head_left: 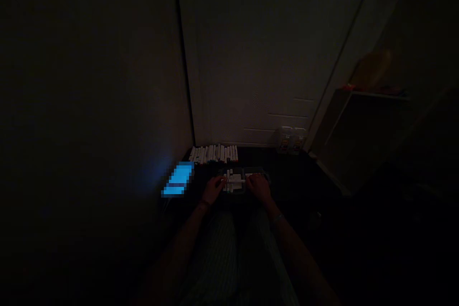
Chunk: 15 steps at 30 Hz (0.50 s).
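Dim light. Left hand (214,189) and right hand (259,187) pinch white marker (236,181) by opposite ends, level above divided tray (244,175). Step seems marker handling; next move calls for steady grip.

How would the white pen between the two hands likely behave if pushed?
The pen looks straight between the left hand and right hand, so it is probably stiff. Its slim body suggests little weight. It may roll, though the picture is too dark to show whether its sides are round.
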### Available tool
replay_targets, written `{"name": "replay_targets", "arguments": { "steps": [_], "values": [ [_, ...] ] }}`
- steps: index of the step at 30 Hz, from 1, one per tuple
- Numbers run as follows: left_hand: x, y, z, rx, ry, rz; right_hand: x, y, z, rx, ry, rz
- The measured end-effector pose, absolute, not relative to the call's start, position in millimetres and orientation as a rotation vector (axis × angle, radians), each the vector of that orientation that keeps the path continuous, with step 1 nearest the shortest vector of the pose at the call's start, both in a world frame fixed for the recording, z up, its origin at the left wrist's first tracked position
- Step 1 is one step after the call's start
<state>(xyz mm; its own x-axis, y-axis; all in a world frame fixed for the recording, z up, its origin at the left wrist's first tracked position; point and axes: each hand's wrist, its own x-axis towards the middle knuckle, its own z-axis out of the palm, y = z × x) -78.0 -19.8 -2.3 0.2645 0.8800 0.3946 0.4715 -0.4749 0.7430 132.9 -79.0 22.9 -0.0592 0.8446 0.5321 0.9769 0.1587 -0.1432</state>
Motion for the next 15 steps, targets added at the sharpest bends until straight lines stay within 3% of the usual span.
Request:
{"name": "replay_targets", "arguments": {
  "steps": [15],
  "values": [
    [-78.0,-19.9,-2.4,2.07,1.223,1.122,132.4,-80.9,25.9,-1.707,-1.951,-0.328]
  ]
}}
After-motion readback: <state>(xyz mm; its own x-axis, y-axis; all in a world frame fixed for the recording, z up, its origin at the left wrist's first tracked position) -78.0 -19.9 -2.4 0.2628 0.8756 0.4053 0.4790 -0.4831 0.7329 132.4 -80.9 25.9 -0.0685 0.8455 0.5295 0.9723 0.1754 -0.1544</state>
